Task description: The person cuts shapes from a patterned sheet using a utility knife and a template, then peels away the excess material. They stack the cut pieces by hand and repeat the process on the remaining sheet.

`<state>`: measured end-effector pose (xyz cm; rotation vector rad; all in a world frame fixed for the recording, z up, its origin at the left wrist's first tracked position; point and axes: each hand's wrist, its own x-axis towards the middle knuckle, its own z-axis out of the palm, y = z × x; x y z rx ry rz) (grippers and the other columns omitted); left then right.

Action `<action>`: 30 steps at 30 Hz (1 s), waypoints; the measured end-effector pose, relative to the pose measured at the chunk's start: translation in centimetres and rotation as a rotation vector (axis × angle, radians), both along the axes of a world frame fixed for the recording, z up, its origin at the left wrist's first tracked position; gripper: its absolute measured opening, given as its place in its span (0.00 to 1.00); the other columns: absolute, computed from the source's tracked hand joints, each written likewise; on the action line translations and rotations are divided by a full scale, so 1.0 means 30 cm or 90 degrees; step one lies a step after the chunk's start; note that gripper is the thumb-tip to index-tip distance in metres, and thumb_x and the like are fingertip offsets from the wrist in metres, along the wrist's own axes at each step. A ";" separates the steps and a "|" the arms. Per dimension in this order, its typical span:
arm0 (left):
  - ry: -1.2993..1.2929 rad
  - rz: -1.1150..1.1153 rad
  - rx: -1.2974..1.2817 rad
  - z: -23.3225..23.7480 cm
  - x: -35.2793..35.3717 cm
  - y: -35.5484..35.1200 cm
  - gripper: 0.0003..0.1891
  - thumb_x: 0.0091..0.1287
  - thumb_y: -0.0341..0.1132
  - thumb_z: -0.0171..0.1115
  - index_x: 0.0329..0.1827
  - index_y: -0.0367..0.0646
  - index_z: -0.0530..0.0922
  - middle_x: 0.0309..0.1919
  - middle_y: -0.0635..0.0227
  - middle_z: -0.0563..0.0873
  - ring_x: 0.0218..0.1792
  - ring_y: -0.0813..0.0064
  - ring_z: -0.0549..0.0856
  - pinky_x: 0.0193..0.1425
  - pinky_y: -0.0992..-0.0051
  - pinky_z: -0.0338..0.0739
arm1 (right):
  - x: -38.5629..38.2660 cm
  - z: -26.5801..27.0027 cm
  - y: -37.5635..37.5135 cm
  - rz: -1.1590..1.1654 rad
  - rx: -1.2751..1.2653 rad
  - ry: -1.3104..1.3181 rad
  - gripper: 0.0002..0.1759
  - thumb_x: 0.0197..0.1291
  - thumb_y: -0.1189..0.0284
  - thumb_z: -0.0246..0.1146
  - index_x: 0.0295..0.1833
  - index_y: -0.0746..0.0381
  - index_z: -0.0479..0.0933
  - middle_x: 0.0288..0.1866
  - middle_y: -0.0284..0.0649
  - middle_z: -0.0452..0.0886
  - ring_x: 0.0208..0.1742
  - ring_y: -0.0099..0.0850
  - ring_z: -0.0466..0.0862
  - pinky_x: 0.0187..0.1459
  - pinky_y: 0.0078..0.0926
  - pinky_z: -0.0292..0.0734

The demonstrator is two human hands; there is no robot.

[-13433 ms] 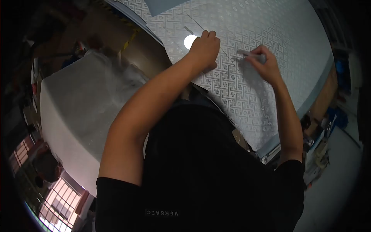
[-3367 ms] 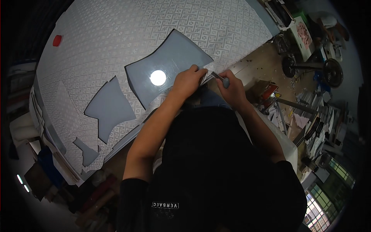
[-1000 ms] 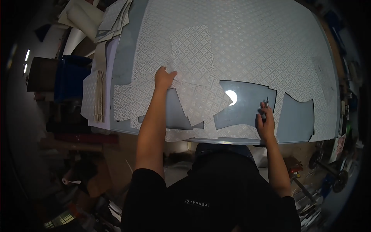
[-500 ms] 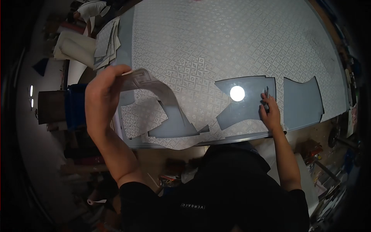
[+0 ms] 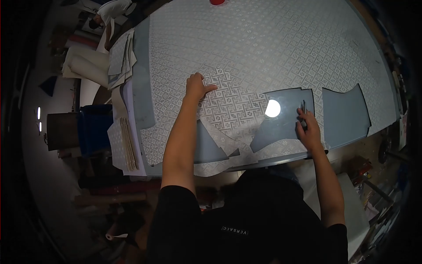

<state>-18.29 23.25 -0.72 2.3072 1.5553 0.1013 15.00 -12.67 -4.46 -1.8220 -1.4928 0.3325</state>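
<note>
We see the left grip, released, pressed flat on the cut patterned piece near the front edge of the desk; the right grip grasps a cutter over a cutout toward the front right corner.

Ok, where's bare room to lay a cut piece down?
Free: the patterned sheet beyond the left hand, up to the red object. Crowded: the near edge, with cut-outs by the right hand holding a knife, and the stacked pieces at left.
</note>
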 end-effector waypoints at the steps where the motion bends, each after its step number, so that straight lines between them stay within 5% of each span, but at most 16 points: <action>1: 0.041 0.063 -0.085 0.015 0.002 -0.021 0.44 0.47 0.46 0.89 0.64 0.31 0.78 0.47 0.52 0.88 0.49 0.51 0.87 0.56 0.63 0.81 | 0.001 0.005 -0.003 0.002 0.003 0.008 0.17 0.61 0.79 0.66 0.55 0.64 0.76 0.67 0.44 0.83 0.69 0.53 0.78 0.77 0.48 0.65; 5: -0.005 -0.022 -0.137 -0.015 -0.070 -0.130 0.36 0.57 0.48 0.82 0.60 0.32 0.79 0.50 0.48 0.88 0.53 0.50 0.87 0.56 0.59 0.81 | -0.006 0.015 0.001 0.006 -0.024 0.014 0.16 0.61 0.80 0.65 0.55 0.64 0.76 0.68 0.45 0.83 0.70 0.54 0.77 0.77 0.49 0.65; 7: -0.006 0.038 -0.077 0.019 -0.125 -0.250 0.33 0.60 0.49 0.80 0.59 0.33 0.79 0.54 0.45 0.88 0.58 0.49 0.86 0.58 0.58 0.81 | -0.008 0.013 -0.002 0.030 -0.014 0.005 0.16 0.61 0.82 0.63 0.55 0.64 0.76 0.69 0.48 0.81 0.71 0.55 0.76 0.76 0.49 0.64; 12: -0.167 0.152 -0.105 0.271 -0.319 -0.510 0.29 0.65 0.42 0.75 0.61 0.31 0.77 0.49 0.42 0.88 0.50 0.49 0.88 0.55 0.61 0.81 | -0.003 -0.007 -0.011 0.067 -0.026 0.003 0.17 0.63 0.82 0.62 0.58 0.65 0.75 0.71 0.52 0.79 0.76 0.57 0.71 0.76 0.49 0.63; 18: -0.234 0.324 0.069 0.417 -0.812 -0.570 0.28 0.67 0.39 0.75 0.62 0.28 0.77 0.51 0.45 0.88 0.50 0.57 0.88 0.56 0.65 0.80 | -0.022 0.012 -0.010 0.073 -0.058 -0.035 0.19 0.66 0.80 0.60 0.63 0.65 0.74 0.75 0.53 0.75 0.81 0.57 0.65 0.81 0.54 0.53; 24: -0.201 0.493 0.059 0.081 -1.343 -0.519 0.36 0.64 0.49 0.76 0.63 0.26 0.78 0.54 0.42 0.87 0.55 0.53 0.87 0.60 0.63 0.80 | -0.103 -0.011 -0.012 0.020 -0.166 -0.169 0.20 0.69 0.79 0.54 0.66 0.65 0.73 0.80 0.54 0.67 0.84 0.58 0.58 0.82 0.58 0.46; 27: -0.018 0.500 0.017 0.008 -1.385 -0.503 0.42 0.59 0.56 0.77 0.63 0.24 0.78 0.54 0.41 0.87 0.57 0.47 0.86 0.62 0.59 0.80 | -0.147 -0.065 -0.015 -0.023 -0.147 -0.203 0.22 0.69 0.79 0.52 0.67 0.64 0.72 0.82 0.55 0.63 0.85 0.58 0.56 0.82 0.60 0.46; 30: -0.009 0.494 -0.083 -0.045 -1.390 -0.450 0.44 0.54 0.58 0.80 0.59 0.24 0.79 0.54 0.37 0.86 0.58 0.43 0.85 0.62 0.55 0.80 | -0.138 -0.128 -0.017 -0.044 -0.118 -0.227 0.24 0.68 0.79 0.51 0.69 0.63 0.72 0.83 0.54 0.61 0.85 0.57 0.56 0.82 0.60 0.45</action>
